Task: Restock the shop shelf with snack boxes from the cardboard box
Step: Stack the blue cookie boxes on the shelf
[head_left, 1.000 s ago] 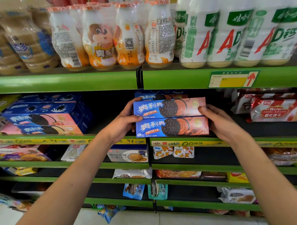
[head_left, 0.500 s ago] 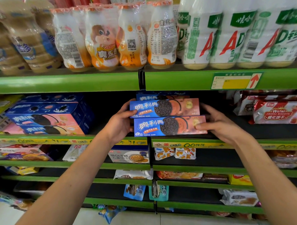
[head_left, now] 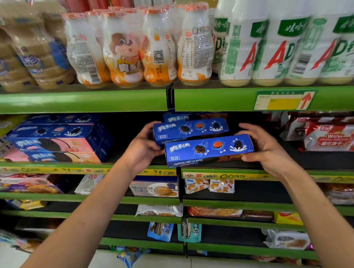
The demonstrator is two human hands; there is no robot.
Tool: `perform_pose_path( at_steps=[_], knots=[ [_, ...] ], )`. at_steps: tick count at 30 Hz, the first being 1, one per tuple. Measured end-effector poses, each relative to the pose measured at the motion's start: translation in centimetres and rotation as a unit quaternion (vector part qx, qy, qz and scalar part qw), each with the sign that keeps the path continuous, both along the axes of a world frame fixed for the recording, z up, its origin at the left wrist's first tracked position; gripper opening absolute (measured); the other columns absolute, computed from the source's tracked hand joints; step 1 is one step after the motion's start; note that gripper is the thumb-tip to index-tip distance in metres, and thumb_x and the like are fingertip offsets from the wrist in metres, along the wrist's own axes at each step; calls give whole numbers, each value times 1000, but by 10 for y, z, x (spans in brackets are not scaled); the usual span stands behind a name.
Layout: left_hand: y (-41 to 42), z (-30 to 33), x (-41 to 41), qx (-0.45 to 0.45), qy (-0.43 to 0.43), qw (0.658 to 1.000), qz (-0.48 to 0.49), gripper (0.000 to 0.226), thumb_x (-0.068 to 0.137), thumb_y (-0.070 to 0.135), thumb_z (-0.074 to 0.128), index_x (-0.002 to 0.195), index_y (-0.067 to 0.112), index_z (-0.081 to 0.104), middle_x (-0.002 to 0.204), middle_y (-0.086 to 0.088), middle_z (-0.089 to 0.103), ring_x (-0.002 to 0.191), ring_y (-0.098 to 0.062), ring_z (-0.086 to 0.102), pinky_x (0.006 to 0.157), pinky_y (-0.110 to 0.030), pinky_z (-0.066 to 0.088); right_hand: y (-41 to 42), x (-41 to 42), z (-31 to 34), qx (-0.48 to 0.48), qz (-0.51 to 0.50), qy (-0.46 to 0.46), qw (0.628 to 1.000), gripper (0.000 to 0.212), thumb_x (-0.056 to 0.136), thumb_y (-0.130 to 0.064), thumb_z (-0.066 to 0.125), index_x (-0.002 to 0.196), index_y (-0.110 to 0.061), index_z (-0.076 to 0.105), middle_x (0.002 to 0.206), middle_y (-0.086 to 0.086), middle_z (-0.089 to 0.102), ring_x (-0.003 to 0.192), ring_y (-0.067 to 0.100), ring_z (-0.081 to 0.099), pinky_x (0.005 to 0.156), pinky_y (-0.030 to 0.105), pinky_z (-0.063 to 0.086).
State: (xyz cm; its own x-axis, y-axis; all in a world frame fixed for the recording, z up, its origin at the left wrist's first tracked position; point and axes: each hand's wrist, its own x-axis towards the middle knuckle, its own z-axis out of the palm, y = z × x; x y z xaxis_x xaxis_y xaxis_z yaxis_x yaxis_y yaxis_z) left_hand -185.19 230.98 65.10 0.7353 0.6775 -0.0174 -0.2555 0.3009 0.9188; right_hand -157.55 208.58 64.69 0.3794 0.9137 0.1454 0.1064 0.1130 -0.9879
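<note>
Two blue Oreo boxes (head_left: 208,149) sat on the shelf (head_left: 243,174); left hand (head_left: 141,148) gripped both ends, right hand (head_left: 267,148) curled round the nearer.

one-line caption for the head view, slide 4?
Left hand and right hand hold two blue snack boxes over the green shelf.

Two bare forearms enter from lower corners of frame — no sleeves, no gloves visible. Left hand (head_left: 141,150) at centre, right hand (head_left: 268,150) right of centre: no rings, no watch, no wristband on either wrist. Fingernails short, unpainted where visible. Few small marks on left forearm, lower left of frame. Upper arms out of view — clothing cannot be told.
</note>
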Motion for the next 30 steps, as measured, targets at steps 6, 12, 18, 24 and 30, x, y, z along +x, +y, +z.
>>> perform_pose_path(
  at_steps=[6, 12, 18, 24, 30],
  knots=[
    [-3, 7, 0, -24, -5, 1000, -19, 31, 64, 4, 50, 91, 16, 60, 87, 0, 68, 78, -16, 67, 62, -31, 53, -1, 2, -1, 7, 8, -11, 1000, 86, 65, 36, 58, 126, -25, 55, 118, -4, 68, 107, 9, 64, 86, 20, 53],
    [-2, 6, 3, -36, 9, 999, 14, 28, 63, 0, 56, 80, 20, 66, 85, 0, 70, 78, -17, 69, 62, -31, 54, -2, 1, 0, -6, 21, -26, 999, 88, 66, 34, 60, 127, -29, 55, 117, -6, 66, 106, 8, 63, 87, 21, 53],
    [-5, 10, 2, -67, -6, 997, 33, 26, 66, 2, 52, 86, 13, 63, 79, -2, 69, 70, -17, 67, 57, -26, 53, -3, 0, 0, -25, 27, -35, 999, 70, 66, 33, 61, 109, -21, 60, 104, -15, 70, 98, 5, 64, 81, 19, 53],
    [-7, 12, -2, -105, -48, 992, 47, 21, 71, 1, 47, 82, 11, 61, 86, -9, 64, 77, -22, 63, 69, -33, 48, -2, 1, -3, -24, 28, -40, 999, 72, 64, 35, 62, 102, -26, 61, 103, -17, 69, 96, 1, 64, 78, 15, 52],
    [-11, 15, -1, -95, -26, 994, 39, 21, 70, 1, 45, 84, 11, 58, 82, -7, 62, 74, -21, 60, 66, -31, 47, 0, 4, -5, -30, 40, -50, 998, 79, 64, 33, 63, 96, -39, 64, 101, -18, 67, 94, 1, 63, 75, 17, 52]
  ],
)
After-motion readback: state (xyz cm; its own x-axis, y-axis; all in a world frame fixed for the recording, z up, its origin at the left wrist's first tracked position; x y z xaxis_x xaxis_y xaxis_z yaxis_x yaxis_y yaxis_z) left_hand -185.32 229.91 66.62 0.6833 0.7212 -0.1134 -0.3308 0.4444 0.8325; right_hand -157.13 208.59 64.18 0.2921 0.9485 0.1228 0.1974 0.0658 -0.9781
